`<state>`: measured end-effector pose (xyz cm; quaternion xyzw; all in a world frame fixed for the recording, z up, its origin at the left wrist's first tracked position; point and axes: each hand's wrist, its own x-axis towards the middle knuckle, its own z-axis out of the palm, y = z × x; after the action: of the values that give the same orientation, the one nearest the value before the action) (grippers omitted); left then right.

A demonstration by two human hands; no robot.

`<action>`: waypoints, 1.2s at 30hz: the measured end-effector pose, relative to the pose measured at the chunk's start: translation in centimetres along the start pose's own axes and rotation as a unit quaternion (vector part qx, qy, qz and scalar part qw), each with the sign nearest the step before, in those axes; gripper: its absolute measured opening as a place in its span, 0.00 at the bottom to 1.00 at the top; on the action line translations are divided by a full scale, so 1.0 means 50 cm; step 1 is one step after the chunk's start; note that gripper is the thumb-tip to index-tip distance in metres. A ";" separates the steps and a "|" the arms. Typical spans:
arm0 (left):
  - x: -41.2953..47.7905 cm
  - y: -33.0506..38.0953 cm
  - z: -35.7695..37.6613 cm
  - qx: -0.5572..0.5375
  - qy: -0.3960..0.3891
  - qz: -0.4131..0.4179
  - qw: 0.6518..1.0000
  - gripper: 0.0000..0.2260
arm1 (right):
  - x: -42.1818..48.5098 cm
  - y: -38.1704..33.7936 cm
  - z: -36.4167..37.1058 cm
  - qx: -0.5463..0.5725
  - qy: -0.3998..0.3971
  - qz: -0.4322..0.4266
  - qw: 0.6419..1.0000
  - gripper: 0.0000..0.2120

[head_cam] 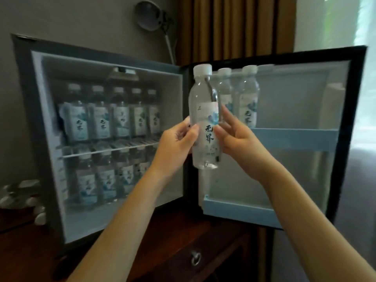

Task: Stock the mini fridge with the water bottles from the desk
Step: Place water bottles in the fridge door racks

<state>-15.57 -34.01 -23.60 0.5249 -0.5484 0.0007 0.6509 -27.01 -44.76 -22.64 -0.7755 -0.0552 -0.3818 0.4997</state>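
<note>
I hold one clear water bottle (204,119) with a white cap upright in front of the open mini fridge (114,64). My left hand (177,141) grips its label from the left and my right hand (234,135) pinches it from the right. The bottle hangs near the hinge, between the fridge cabinet and the open door (305,98). Two matching bottles (238,94) stand in the door's upper shelf just behind it. Several bottles fill the upper rack (109,119) and the lower rack (105,180) inside.
The fridge stands on a dark wooden desk (173,251) with a ring-pull drawer (195,258). Several loose white bottle caps or bottle tops lie at the far left (22,198). The door's lower light-blue shelf (240,208) holds nothing. Brown curtains and a window are behind.
</note>
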 end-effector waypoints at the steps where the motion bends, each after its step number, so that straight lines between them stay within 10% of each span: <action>1: 0.021 0.012 0.027 -0.006 -0.013 0.018 1.000 0.18 | -0.001 -0.014 -0.030 -0.002 0.019 -0.010 1.000 0.28; 10: 0.182 0.088 0.227 0.037 -0.055 0.153 0.986 0.22 | 0.018 -0.077 -0.226 -0.090 0.155 -0.108 0.978 0.30; 24: 0.242 0.016 0.275 0.228 0.120 0.271 0.928 0.16 | 0.060 -0.007 -0.294 -0.083 0.149 -0.005 0.985 0.30; 36: 0.222 -0.024 0.283 0.269 0.096 0.300 0.910 0.12 | 0.060 -0.004 -0.294 -0.183 0.170 0.035 0.968 0.28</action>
<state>-20.53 -50.59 -18.67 0.4887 -0.5938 0.3936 0.5037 -32.86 -57.55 -17.48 -0.7791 0.1286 -0.4939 0.3642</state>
